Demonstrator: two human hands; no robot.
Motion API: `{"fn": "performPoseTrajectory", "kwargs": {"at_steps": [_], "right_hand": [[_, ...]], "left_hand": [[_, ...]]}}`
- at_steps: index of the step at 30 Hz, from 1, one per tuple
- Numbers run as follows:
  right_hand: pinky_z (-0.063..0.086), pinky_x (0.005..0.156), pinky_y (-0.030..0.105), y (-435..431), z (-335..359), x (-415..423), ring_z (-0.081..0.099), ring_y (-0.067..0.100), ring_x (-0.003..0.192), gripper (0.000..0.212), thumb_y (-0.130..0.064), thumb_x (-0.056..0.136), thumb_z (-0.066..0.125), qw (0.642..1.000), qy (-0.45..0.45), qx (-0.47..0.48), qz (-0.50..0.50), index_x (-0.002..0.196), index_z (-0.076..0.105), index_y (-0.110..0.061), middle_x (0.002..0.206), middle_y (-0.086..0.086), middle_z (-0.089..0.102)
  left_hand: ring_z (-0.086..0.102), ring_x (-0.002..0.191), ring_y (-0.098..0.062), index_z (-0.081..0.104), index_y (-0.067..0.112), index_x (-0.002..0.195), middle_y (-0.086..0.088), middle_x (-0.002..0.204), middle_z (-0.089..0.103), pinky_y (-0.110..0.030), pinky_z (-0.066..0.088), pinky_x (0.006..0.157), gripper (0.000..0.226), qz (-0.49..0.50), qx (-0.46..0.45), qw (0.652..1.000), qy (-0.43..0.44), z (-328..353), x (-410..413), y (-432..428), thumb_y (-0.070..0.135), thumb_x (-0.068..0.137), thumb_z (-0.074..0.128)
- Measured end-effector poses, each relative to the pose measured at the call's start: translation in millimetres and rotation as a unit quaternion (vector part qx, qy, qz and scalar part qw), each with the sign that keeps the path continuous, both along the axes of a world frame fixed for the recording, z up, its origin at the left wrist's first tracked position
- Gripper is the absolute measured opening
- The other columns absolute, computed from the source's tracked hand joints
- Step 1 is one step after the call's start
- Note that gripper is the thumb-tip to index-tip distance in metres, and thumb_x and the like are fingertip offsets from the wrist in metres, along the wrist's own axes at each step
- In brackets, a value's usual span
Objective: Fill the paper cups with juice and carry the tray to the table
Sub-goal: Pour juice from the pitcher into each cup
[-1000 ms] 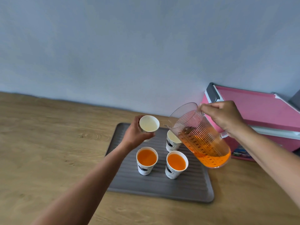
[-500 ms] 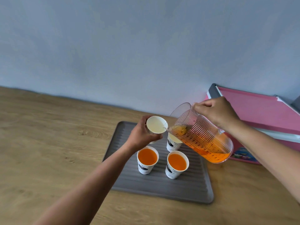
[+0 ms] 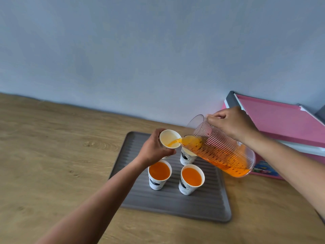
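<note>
Head view, centre right of the frame: juice [image 3: 173, 142] now streaming from the spout of the tilted pitcher [image 3: 218, 152] into the held cup [image 3: 170, 139], where a second ago the spout hung short of the rim and the cup was dry. Left hand [image 3: 154, 148] wrapped around that cup, lifted just above the far left part of the tray [image 3: 175, 205] and tipped toward the spout. Right hand [image 3: 232, 125] closed over the pitcher's top edge and handle, holding it steeply tilted; roughly the lower half still orange. Two full cups [image 3: 159, 174] [image 3: 192, 178] upright side by side at the near middle of the tray, untouched. A fourth cup [image 3: 188, 156] standing behind them, under the pitcher's spout, apparently still empty, though mostly hidden. By the look of it: third of four fills just begun, one more to go, then the carry.

Tray grey and ribbed, lying flat on a pale wood-grain counter [image 3: 52, 164] that fills the lower half of the frame. Plain blue-grey wall [image 3: 140, 50] across the whole upper half, meeting the counter along a slanting line. Pink box with a grey corner [image 3: 281, 124] at the right edge, behind the right hand, against the wall.
</note>
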State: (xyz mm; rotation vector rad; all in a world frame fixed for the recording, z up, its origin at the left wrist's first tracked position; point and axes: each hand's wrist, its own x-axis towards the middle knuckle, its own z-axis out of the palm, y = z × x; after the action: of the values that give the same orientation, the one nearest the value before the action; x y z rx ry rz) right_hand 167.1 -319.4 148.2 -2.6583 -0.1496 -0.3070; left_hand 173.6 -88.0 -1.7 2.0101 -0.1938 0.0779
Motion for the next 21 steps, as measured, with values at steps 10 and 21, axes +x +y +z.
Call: {"fn": "performPoseTrajectory", "kwargs": {"at_steps": [10,21], "right_hand": [[0.035,0.061,0.020,3,-1,1,0.057,0.005,0.067,0.033,-0.047,0.088,0.061,1.000,-0.001,-0.023,-0.004,0.084,0.078,-0.020,0.097,-0.001,0.077],[0.043,0.071,0.024,4,-6,3,0.065,0.012,0.082,0.037,-0.052,0.087,0.059,0.999,0.008,-0.041,-0.014,0.095,0.079,-0.022,0.104,-0.004,0.076]], "left_hand": [[0.057,0.107,-0.012,0.041,0.029,0.131,0.013,0.115,0.054,-0.034,0.053,0.088,0.081,-0.005,0.004,1.000,0.005,-5,1,-1,0.032,0.065,0.087],[0.058,0.104,-0.012,0.043,0.028,0.130,0.011,0.113,0.057,-0.034,0.053,0.087,0.080,-0.006,0.002,1.000,0.024,-11,1,0,0.034,0.064,0.087]]}}
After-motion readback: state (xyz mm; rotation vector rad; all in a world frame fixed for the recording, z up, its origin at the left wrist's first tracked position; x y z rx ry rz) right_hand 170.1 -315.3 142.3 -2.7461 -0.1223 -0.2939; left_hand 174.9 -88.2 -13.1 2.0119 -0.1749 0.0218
